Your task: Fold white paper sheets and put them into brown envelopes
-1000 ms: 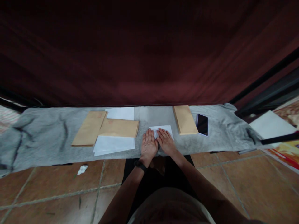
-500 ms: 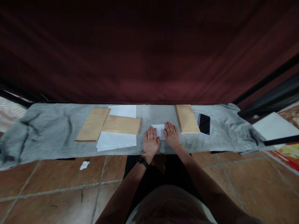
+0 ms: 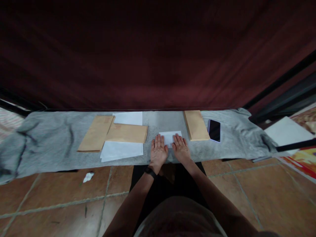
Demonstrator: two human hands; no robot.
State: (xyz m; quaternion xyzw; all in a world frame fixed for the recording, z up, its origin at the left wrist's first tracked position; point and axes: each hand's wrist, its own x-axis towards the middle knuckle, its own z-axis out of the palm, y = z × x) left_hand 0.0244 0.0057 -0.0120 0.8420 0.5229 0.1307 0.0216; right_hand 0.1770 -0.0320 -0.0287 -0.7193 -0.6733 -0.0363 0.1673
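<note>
A small folded white sheet of paper (image 3: 169, 138) lies on the grey cloth in front of me. My left hand (image 3: 158, 152) rests flat on its left end, fingers stretched out and pointing away from me. On its right end lies my right hand (image 3: 181, 149), palm down with the fingers extended. Between the two hands the middle and far edge of the paper show; both ends are partly hidden under the fingers. A dark band circles my left wrist.
Left of my hands, brown envelopes (image 3: 127, 133) lie over white sheets (image 3: 122, 150), beside another brown envelope stack (image 3: 95, 134). To the right are a brown envelope stack (image 3: 197, 125) and a phone (image 3: 214, 131). A dark red curtain (image 3: 158, 65) hangs behind the cloth-covered surface (image 3: 234, 141).
My right hand has slid slightly nearer to me, uncovering more of the paper's far right corner. The left hand stays flat in about the same place. The view has shifted slightly.
</note>
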